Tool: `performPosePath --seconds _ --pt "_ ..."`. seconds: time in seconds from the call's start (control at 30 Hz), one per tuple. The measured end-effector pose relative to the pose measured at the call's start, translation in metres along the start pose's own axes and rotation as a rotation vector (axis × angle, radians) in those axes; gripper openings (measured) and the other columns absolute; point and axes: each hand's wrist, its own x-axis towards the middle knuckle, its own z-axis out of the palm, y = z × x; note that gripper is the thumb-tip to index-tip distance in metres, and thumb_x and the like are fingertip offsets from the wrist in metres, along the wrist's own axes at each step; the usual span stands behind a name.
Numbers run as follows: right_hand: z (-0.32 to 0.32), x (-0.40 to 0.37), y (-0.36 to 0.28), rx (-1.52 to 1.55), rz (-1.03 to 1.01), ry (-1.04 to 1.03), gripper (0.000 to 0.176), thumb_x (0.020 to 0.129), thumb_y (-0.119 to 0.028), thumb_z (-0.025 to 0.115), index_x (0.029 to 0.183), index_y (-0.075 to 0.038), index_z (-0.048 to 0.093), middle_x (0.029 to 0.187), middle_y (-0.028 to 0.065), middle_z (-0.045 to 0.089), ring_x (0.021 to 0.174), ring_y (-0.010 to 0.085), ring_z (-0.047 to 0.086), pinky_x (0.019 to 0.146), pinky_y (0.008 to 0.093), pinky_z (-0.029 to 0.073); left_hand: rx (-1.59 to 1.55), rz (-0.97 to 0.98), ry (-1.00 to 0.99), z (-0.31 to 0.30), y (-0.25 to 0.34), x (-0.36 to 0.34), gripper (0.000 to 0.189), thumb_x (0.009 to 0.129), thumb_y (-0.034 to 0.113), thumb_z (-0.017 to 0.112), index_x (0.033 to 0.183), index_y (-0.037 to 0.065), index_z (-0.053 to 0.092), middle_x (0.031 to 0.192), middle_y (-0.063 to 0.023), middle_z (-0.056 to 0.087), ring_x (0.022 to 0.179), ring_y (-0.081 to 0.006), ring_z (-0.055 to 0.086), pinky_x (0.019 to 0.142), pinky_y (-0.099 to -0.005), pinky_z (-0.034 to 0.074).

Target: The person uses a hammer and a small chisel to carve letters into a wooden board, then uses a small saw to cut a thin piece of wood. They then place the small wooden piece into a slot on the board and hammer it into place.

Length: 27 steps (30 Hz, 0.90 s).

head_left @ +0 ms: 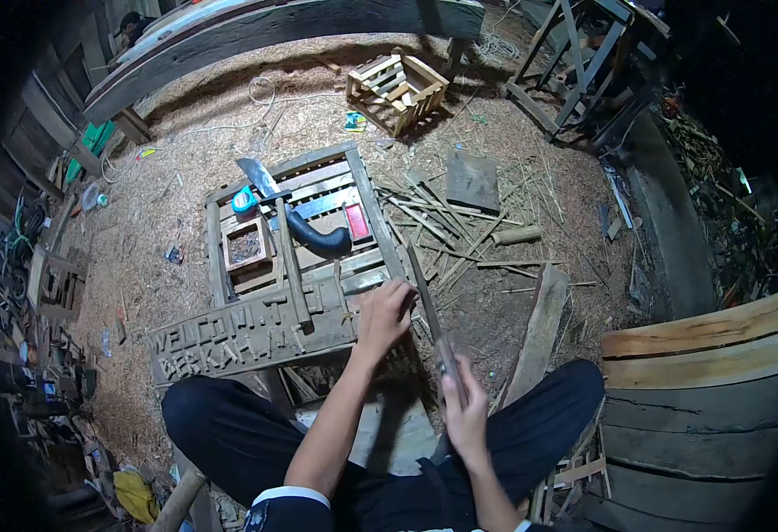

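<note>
Grey strip: I see one grey strip, long, narrow and flat. It is dull like metal or weathered bamboo, and I cannot tell which.
Strip's place: its near end sits in the right hand. From there it runs up and slightly left, past the left hand, with its far tip by the near right corner of the slatted frame.
Right hand: as I read it, the right hand is closed round the strip's near end with the fingers wrapped, low between the knees in dark trousers.
Left hand: the left hand lies just left of the strip's middle, with its fingers curled down at the right end of the carved board. I cannot tell whether it pinches anything or touches the strip.
Carved board: pale wood with raised letters in two rows, lying along the frame's near edge.
On the frame: a machete with a curved black handle lies aslant, a blue tape measure just beside its blade. A red flat piece lies near the handle, and a small open box sits to the left.
Ground: sawdust all round. Split bamboo sticks are strewn right of the frame, and a plank lies beside the right knee.
</note>
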Motion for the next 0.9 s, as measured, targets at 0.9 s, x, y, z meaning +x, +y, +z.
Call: performPosePath --seconds 0.9 --pt "0.006 0.028 -0.007 -0.091 -0.047 -0.002 0.046 0.108 -0.024 0.058 0.143 0.005 0.055 0.125 0.0198 0.071 0.118 0.0213 0.066 0.102 0.0340 0.049 -0.028 0.000 -0.005 0.002 -0.002 0.000 0.016 0.088 0.011 0.073 0.100 0.005 0.065 0.097 -0.0125 0.064 0.090 -0.0366 0.065 0.077 -0.0464 0.051"
